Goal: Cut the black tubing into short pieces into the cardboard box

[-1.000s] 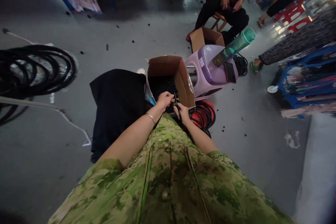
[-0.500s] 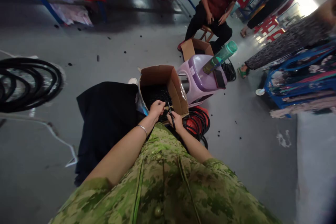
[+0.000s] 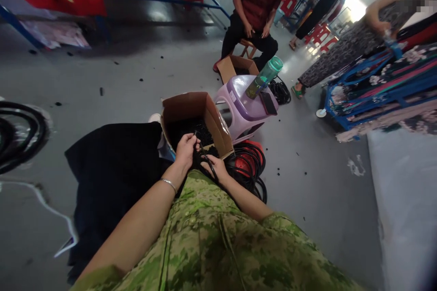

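My left hand [image 3: 185, 149] is closed in a pinch over the near side of an open cardboard box [image 3: 218, 122]. What its fingertips hold is too small and dark to make out. My right hand [image 3: 218, 169] grips black-handled scissors [image 3: 209, 163], whose blades point up and left, close to the left fingertips. Inside the box lies a heap of small black pieces [image 3: 202, 132]. Dark cloth [image 3: 116, 182] covers my lap on the left side of the box.
Behind the box stands a purple stool [image 3: 244, 104] bearing a green bottle [image 3: 264, 77] and a phone [image 3: 268, 103]. Black cable coils [image 3: 251, 163] lie right of the box. A seated person [image 3: 254, 13] is beyond, near another box [image 3: 230, 68]. A blue rack [image 3: 382, 91] stands at right.
My view has swung, so the surroundings sit further left and mostly lower. The scissor blades now lean towards my left hand's fingertips. A standing person's hand shows at the right.
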A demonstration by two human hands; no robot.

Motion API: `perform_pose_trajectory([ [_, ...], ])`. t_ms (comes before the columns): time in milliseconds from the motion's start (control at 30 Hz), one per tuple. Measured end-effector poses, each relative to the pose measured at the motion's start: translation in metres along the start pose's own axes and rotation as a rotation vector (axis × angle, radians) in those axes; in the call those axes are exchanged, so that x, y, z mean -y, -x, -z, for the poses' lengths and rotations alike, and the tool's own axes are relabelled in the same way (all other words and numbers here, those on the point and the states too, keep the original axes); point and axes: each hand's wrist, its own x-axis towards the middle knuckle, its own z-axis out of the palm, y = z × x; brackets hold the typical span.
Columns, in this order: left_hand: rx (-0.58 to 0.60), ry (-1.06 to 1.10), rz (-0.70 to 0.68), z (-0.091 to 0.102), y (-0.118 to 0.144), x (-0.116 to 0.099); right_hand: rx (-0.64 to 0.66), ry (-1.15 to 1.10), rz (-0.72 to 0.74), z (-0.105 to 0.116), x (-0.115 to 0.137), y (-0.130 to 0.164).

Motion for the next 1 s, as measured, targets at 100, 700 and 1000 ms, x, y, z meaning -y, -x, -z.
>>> perform_pose_trajectory([
  [100,-0.042,0.093,-0.020,0.002,-0.002,-0.003,0.027,-0.012,0.050,-0.005,0.004,0.011],
  [700,0.023,-0.125,0.054,-0.001,0.008,-0.003,0.024,-0.202,-0.083,0.017,0.006,0.007],
  [1000,0.120,-0.241,0.106,-0.003,0.007,0.002,0.117,-0.076,-0.070,0.051,0.011,-0.003],
])
